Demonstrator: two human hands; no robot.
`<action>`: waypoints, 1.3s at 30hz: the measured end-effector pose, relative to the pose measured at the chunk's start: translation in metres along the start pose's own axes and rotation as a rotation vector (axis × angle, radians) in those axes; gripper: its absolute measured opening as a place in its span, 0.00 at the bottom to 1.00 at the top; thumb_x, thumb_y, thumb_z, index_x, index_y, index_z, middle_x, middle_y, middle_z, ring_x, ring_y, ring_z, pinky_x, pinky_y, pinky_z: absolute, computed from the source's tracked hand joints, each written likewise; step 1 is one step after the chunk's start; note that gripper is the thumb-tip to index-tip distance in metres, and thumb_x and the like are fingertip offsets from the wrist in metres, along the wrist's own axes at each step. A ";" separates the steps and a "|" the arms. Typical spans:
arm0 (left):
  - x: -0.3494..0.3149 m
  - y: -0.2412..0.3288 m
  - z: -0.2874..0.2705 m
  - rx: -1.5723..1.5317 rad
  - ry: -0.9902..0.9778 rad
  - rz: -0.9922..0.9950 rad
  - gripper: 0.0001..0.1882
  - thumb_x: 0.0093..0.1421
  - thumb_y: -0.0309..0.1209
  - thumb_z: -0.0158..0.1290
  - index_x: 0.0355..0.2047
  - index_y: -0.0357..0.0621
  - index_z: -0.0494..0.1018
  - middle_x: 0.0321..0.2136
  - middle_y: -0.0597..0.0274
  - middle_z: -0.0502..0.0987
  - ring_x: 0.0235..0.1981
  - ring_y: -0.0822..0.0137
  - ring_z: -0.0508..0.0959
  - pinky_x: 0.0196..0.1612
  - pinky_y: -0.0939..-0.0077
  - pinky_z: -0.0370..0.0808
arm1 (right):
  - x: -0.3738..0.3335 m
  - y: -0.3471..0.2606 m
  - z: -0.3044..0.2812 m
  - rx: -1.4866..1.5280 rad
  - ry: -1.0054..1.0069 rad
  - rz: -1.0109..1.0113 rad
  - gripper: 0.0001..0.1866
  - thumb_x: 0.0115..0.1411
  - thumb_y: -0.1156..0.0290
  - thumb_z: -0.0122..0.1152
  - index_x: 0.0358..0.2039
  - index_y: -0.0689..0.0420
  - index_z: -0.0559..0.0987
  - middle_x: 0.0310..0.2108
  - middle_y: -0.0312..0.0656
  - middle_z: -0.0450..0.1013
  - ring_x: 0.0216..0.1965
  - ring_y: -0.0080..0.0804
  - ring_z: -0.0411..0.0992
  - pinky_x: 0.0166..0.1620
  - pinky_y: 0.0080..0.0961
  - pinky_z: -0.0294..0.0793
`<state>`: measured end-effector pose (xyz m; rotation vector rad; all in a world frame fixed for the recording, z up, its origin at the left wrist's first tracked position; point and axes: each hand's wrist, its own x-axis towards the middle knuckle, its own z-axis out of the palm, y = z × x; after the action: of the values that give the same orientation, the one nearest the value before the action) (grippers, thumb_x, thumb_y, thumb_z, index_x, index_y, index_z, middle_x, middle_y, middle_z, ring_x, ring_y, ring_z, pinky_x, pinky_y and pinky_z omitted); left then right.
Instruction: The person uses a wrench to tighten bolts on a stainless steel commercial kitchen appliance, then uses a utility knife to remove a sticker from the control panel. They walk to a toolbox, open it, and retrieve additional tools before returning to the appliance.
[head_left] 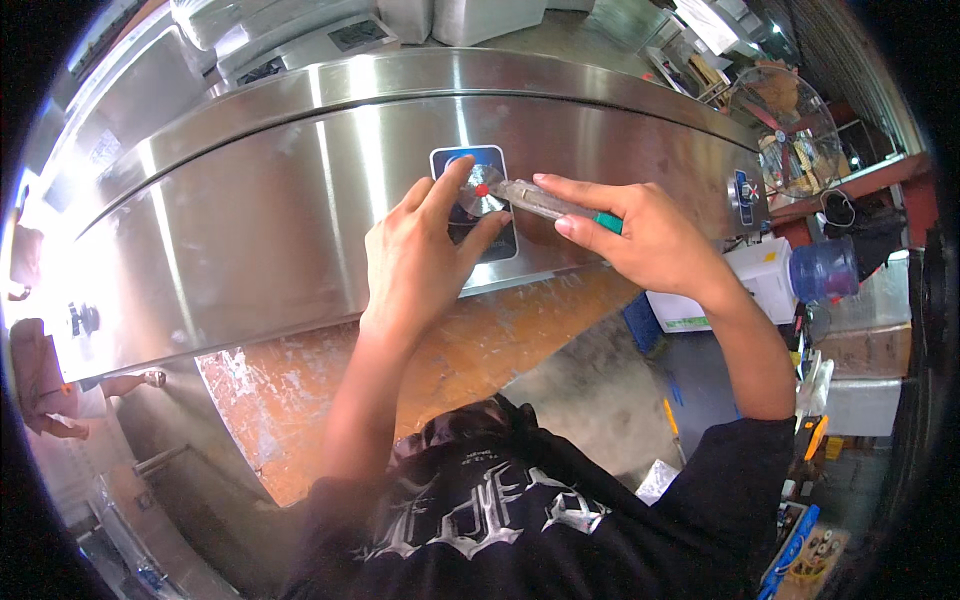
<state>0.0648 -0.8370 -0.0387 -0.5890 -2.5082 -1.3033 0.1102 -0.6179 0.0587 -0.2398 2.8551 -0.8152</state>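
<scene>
A round, shiny metal knob (473, 203) with a red spot at its centre sits on a blue-and-black label plate (497, 245). The plate is on the front of a long stainless steel panel (260, 210). My left hand (415, 250) pinches the knob's rim, thumb below and forefinger above. From the right, my right hand (640, 230) grips a slim grey metal hand tool (545, 203) with a green end. The tool's tip points at the red spot and appears to touch the knob; its exact kind is unclear.
Farther right on the panel is a second knob and label (744, 197). A caged fan (785, 130) stands beyond. At lower right are a white box (745, 270) and a blue water bottle (823, 269). Another person (45, 385) is at far left. Wrapped boxes (300, 50) stand behind.
</scene>
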 end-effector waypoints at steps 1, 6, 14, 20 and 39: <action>-0.001 0.000 0.000 -0.002 0.011 0.014 0.29 0.54 0.42 0.70 0.54 0.45 0.78 0.28 0.55 0.79 0.28 0.59 0.81 0.34 0.63 0.77 | -0.001 0.001 0.002 0.029 0.005 -0.008 0.23 0.68 0.60 0.61 0.62 0.45 0.77 0.46 0.53 0.81 0.44 0.48 0.82 0.49 0.36 0.77; 0.000 -0.002 0.002 0.015 -0.001 0.017 0.30 0.55 0.42 0.70 0.55 0.45 0.77 0.28 0.55 0.79 0.28 0.58 0.82 0.33 0.63 0.77 | 0.000 0.003 0.005 0.051 0.016 -0.022 0.23 0.68 0.61 0.61 0.62 0.49 0.77 0.50 0.53 0.80 0.49 0.44 0.82 0.53 0.35 0.76; 0.006 -0.007 0.003 0.021 0.001 0.067 0.29 0.58 0.44 0.66 0.56 0.45 0.73 0.29 0.59 0.79 0.30 0.56 0.82 0.33 0.61 0.77 | 0.003 -0.014 -0.002 0.035 -0.095 0.206 0.25 0.70 0.65 0.58 0.66 0.55 0.73 0.61 0.46 0.75 0.61 0.27 0.72 0.64 0.27 0.67; 0.005 -0.009 0.003 0.021 0.018 0.103 0.29 0.58 0.43 0.66 0.56 0.43 0.74 0.29 0.59 0.79 0.31 0.56 0.82 0.32 0.63 0.77 | -0.003 -0.015 0.007 0.113 -0.067 0.174 0.26 0.73 0.64 0.56 0.69 0.54 0.69 0.64 0.45 0.72 0.63 0.28 0.70 0.66 0.29 0.65; 0.005 -0.008 0.003 0.022 0.008 0.107 0.29 0.58 0.42 0.66 0.56 0.44 0.73 0.30 0.59 0.80 0.30 0.58 0.83 0.32 0.62 0.78 | -0.015 -0.030 0.025 -0.030 0.053 0.198 0.25 0.72 0.65 0.55 0.68 0.48 0.70 0.58 0.51 0.75 0.59 0.38 0.75 0.59 0.30 0.72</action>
<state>0.0564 -0.8377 -0.0446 -0.7012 -2.4455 -1.2357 0.1329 -0.6527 0.0557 0.0610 2.8823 -0.7506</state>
